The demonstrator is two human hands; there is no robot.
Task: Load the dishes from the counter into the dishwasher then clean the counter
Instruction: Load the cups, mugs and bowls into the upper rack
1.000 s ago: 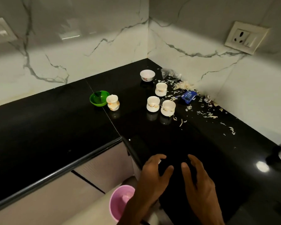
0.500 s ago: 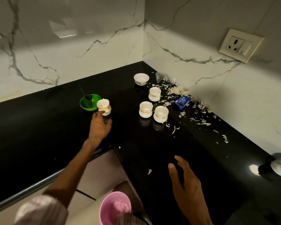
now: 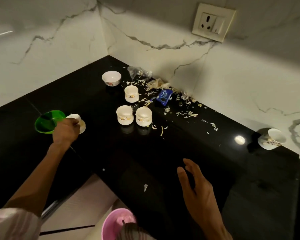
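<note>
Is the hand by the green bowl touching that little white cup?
Touching. The head view shows the left hand with fingers curled round the white cup beside the green bowl.

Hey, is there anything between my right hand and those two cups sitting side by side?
Nothing visible. The right hand hovers open over bare black counter; only small scraps lie beside the two cups, not between.

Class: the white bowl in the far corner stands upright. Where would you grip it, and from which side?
Pinch the near rim of the white bowl, coming from above and in front. It stands upright and open, its rim is bare, and the cup and scraps crowd its right side.
</note>
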